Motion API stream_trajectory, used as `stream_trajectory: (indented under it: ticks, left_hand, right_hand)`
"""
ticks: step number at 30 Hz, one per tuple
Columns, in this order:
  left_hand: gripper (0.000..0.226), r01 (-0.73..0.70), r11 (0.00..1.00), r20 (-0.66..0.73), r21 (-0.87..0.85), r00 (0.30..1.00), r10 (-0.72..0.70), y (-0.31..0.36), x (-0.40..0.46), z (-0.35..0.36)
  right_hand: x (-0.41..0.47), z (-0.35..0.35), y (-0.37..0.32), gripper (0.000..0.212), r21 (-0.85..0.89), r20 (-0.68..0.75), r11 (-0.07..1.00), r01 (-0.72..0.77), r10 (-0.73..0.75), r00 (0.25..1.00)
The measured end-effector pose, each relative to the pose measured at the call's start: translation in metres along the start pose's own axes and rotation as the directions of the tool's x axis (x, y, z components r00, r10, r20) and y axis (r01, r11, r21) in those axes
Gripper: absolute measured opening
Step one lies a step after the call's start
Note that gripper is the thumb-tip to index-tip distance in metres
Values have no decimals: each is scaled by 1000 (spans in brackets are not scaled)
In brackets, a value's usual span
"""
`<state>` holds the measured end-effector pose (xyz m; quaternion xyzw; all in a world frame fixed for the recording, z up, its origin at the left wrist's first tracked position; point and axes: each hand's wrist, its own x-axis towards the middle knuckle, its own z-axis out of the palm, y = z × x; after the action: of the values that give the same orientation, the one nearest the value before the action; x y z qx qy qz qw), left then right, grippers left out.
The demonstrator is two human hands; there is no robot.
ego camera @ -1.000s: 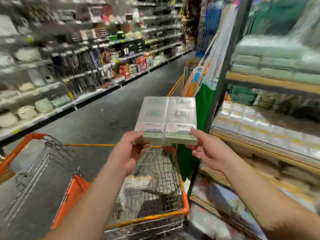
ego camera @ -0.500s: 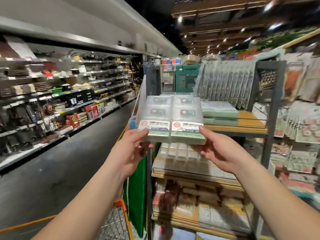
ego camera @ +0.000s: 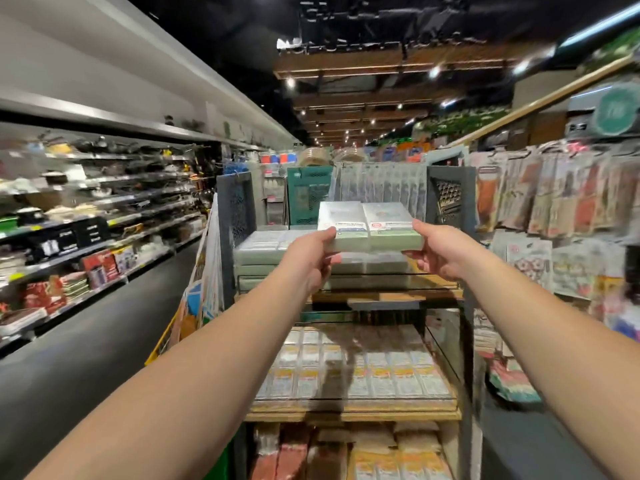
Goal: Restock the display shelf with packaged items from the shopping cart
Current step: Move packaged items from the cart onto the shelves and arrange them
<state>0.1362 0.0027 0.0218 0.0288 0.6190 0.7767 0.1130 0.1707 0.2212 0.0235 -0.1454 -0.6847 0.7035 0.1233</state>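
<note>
You hold a pair of clear, green-based packs [ego camera: 370, 227] side by side over the top tier of the display shelf [ego camera: 388, 295], your left hand [ego camera: 310, 254] gripping their left end and your right hand [ego camera: 438, 252] gripping the right, thumbs on top and the other fingers curled under. The packs hover just above the low stack of like packs [ego camera: 367, 266] already on that tier, to the right of a taller stack [ego camera: 263, 252] of the same goods.

Because the two packs look like separate pieces pressed together, easing either hand's squeeze could let them split and drop at the seam. Set down crooked, they could slide off the stack toward the shelf's front edge, or nudge the taller stack beside it.

The shopping cart is out of view below the shelf. The labels are too blurred to read, and whether the packs already touch the stack beneath is probably not, but hard to tell.
</note>
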Motion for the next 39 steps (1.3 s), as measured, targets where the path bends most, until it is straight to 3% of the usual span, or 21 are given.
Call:
stream_trajectory:
  ticks: [6, 10, 11, 12, 14, 16, 18, 20, 21, 26, 30, 33, 39]
  left_hand:
    - [20, 25, 997, -50, 79, 999, -21, -5, 34, 20]
    - [41, -6, 940, -46, 342, 999, 23, -13, 44, 17]
    - [47, -34, 864, -39, 502, 997, 62, -14, 47, 14]
    - [54, -63, 717, -28, 694, 993, 115, -17, 51, 10]
    - [61, -74, 297, -7, 952, 965, 264, -19, 56, 6]
    - [51, -85, -13, 83, 996, 909, 409, -16, 52, 8]
    - [48, -213, -243, 312, 946, 794, 521, -16, 56, 7]
    - [54, -334, -461, 546, 823, 689, 477, -18, 66, 3]
    - [54, -360, -511, 594, 780, 685, 423, -17, 72, -1]
    - [47, -318, -526, 543, 789, 762, 353, -10, 97, -13]
    - [50, -282, -445, 445, 850, 836, 322, -7, 110, -18]
    - [57, -298, -418, 450, 858, 829, 333, -10, 115, -21]
    - [53, -245, -506, 479, 827, 779, 405, -17, 119, -21]
  right_hand:
    - [38, -9, 2, 33, -110, -21, 993, -49, 47, 999]
    - [52, -10, 13, 36, -199, -53, 979, -46, 36, 998]
    - [57, -11, 17, 41, -275, -68, 961, -36, 17, 998]
    - [60, -14, 20, 48, -404, -86, 914, -18, -19, 996]
    - [62, -17, 23, 57, -694, -97, 719, 40, -148, 984]
    - [60, -18, 24, 59, -797, -26, 593, 114, -223, 975]
    - [59, -21, 27, 67, -786, 39, 599, 157, -206, 978]
    - [58, -25, 32, 78, -800, 101, 571, 185, -176, 979]
    - [59, -26, 35, 81, -815, 127, 543, 203, -174, 976]
    - [64, -23, 40, 73, -829, 151, 495, 260, -249, 957]
    - [65, -19, 40, 66, -819, 167, 503, 275, -249, 954]
    - [65, -17, 38, 64, -819, 164, 505, 272, -248, 955]
    - [67, -14, 40, 63, -833, 151, 490, 259, -249, 957]
